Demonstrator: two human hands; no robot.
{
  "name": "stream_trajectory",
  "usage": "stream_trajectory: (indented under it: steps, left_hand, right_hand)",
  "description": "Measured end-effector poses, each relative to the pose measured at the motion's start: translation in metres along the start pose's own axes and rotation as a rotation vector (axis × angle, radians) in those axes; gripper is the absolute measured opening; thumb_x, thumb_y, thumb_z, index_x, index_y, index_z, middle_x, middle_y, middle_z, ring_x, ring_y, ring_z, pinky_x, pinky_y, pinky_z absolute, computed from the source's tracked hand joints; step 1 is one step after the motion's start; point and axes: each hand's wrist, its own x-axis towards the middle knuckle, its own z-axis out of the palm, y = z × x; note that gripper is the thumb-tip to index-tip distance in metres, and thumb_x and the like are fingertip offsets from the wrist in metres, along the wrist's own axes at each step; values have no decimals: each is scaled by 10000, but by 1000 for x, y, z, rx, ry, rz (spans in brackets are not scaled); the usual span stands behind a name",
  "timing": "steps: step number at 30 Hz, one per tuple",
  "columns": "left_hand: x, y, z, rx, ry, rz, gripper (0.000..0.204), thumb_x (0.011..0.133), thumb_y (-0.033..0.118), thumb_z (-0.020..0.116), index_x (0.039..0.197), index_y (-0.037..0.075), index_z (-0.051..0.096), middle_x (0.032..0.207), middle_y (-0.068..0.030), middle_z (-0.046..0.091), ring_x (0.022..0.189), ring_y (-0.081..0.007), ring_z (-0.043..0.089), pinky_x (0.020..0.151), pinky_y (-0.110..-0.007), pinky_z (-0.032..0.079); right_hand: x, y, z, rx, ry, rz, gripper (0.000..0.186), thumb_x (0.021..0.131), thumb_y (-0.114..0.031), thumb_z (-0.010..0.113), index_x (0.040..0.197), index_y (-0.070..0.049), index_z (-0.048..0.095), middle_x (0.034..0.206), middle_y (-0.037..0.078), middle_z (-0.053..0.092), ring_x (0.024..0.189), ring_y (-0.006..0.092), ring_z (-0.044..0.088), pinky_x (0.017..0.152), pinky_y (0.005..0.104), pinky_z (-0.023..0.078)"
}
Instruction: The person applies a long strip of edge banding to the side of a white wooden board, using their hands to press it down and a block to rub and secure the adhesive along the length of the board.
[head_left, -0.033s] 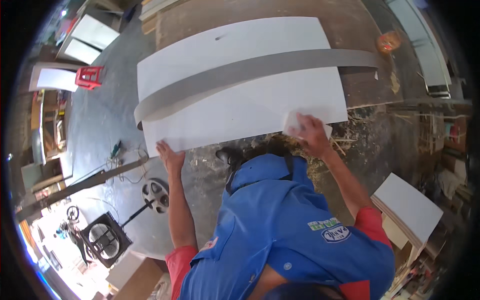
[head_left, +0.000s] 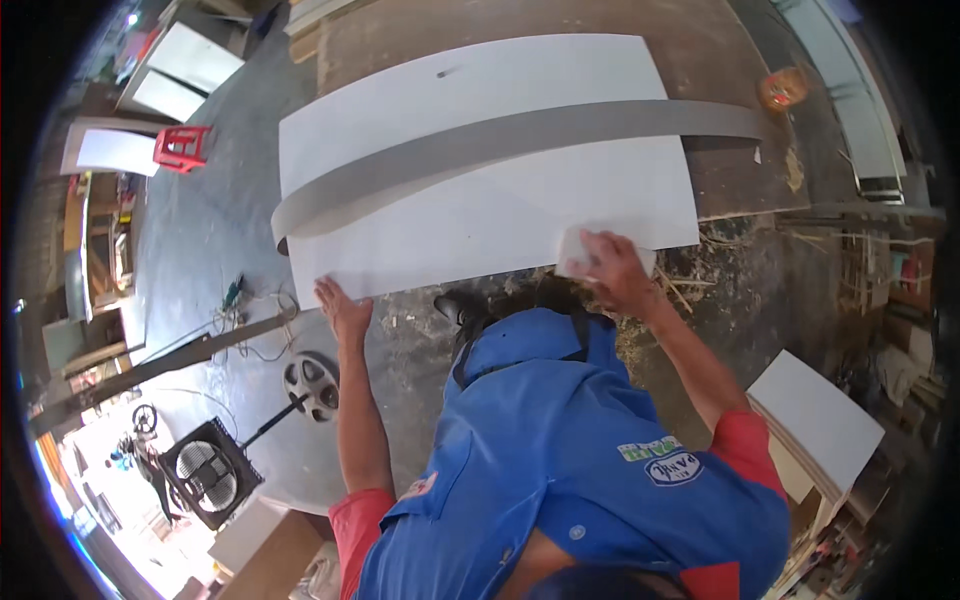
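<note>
A large white panel (head_left: 480,215) lies on a brown board, its near edge toward me. My left hand (head_left: 343,308) rests at the panel's near left corner, fingers stretched out over the edge. At the near right part of that edge, my right hand (head_left: 618,272) is closed over a small white flat block (head_left: 574,252); the hand is slightly blurred. The block's exact kind cannot be made out. Across the panel runs a long grey strip (head_left: 480,138), curved, its left end bending over the panel's edge.
The brown board (head_left: 740,180) extends beyond the panel, with an orange-brown container (head_left: 783,90) at right. Wood debris (head_left: 690,285) litters the floor. A red stool (head_left: 181,148) and a standing fan (head_left: 208,475) are at left. Stacked white panels (head_left: 815,420) stand at lower right.
My right hand has slid slightly left along the panel's near edge with the white block. My left hand stays at the corner. The whole view has shifted a little.
</note>
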Motion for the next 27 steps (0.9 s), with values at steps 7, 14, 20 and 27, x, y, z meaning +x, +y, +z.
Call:
stream_trajectory:
  steps: [7, 14, 20, 27]
  left_hand:
    - [-6, 2, 0, -112, 37, 31, 970, 723, 304, 701, 1483, -44, 209, 1566, -255, 122, 1457, -407, 95, 1157, -511, 182]
    - [-17, -5, -6, -235, 85, 26, 934, 736, 274, 702, 1478, -37, 229, 1566, -253, 118, 1458, -404, 99, 1150, -537, 181]
    - [-43, -51, -28, -329, -13, 129, 826, 772, 143, 661, 1479, 3, 258, 1558, -241, 162, 1456, -392, 126, 1150, -550, 169]
    - [-105, -189, 56, -702, -6, -322, 690, 792, 133, 657, 1413, -6, 389, 1439, -244, 406, 1351, -388, 369, 1106, -414, 324]
  right_hand:
    - [108, -65, 47, 242, -145, -353, 467, 750, -184, 706, 1204, -249, 616, 1386, 164, 447, 1206, 414, 460, 1017, 516, 373]
    - [165, -126, 79, 191, -217, -402, 493, 719, -166, 717, 1198, -243, 625, 1376, 170, 433, 1207, 409, 449, 1004, 515, 381]
    - [216, -209, 126, 271, -207, -476, 492, 709, -170, 721, 1192, -217, 639, 1386, 185, 425, 1191, 413, 454, 994, 510, 383]
    - [270, -299, 177, 290, -237, -482, 489, 727, -175, 709, 1209, -211, 635, 1390, 197, 416, 1189, 410, 446, 998, 507, 379]
